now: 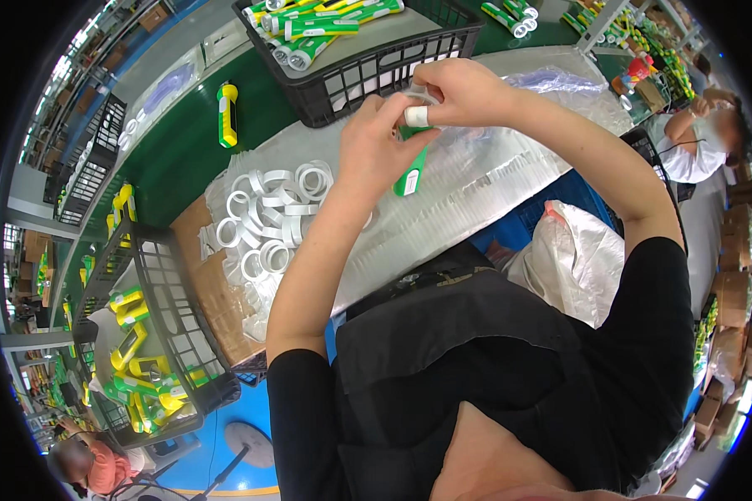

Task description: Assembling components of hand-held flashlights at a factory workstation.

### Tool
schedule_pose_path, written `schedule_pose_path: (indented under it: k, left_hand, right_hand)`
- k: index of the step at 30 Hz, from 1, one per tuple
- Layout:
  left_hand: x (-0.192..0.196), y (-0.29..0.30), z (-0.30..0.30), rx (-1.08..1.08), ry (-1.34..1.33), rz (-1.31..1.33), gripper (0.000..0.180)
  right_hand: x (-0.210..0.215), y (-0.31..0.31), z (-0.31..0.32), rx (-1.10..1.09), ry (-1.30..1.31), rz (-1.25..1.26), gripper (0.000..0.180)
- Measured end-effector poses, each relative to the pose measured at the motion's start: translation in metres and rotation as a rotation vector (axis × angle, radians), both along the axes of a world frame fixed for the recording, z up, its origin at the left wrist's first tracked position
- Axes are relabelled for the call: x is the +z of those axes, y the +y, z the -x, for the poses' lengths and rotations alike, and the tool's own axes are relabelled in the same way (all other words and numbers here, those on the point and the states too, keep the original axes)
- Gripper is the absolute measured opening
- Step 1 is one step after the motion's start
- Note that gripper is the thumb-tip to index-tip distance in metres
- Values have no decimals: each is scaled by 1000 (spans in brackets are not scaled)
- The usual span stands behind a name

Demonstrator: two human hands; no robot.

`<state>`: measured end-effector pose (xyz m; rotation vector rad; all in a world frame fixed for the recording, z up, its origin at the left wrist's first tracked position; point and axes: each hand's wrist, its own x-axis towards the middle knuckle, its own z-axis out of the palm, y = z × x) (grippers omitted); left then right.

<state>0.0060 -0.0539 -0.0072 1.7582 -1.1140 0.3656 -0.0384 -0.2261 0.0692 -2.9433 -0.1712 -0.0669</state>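
Observation:
Over the work surface, both of my hands close around the head end of a green flashlight (410, 177). Its handle points down toward me, with a pale label on it. My left hand (371, 144) grips the head from the left, thumb across the near side. From the far right, my right hand (464, 93) pinches a whitish ring (424, 97) at the head, partly hidden by fingers. A white wrap covers one fingertip. Left of my left forearm lies a heap of loose white rings (271, 209) on clear plastic.
Beyond my hands stands a black crate (334, 100) of green and yellow flashlights. One flashlight (227, 115) stands alone on the green bench. Another crate (184, 309) with flashlights sits at left. A white sack (568, 259) is beside me at right; a person (693, 142) sits farther right.

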Motion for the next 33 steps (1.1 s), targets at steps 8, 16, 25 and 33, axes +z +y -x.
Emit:
schedule_pose_path:
  k: [8, 16, 25, 33]
  left_hand:
    - [-4, 5, -2, -231, 151, 135, 88]
    - [42, 24, 42, -856, 949, -388, 56]
    - [35, -35, -37, -204, 45, -391, 62]
    - [-29, 156, -247, 774, -173, -620, 72]
  right_hand:
    - [-14, -22, 14, 471, -361, -334, 34]
    - [17, -1, 90, 318, -458, -347, 37]
    - [-50, -62, 45, -213, -729, -481, 30]
    - [-74, -263, -76, -842, -933, -983, 44]
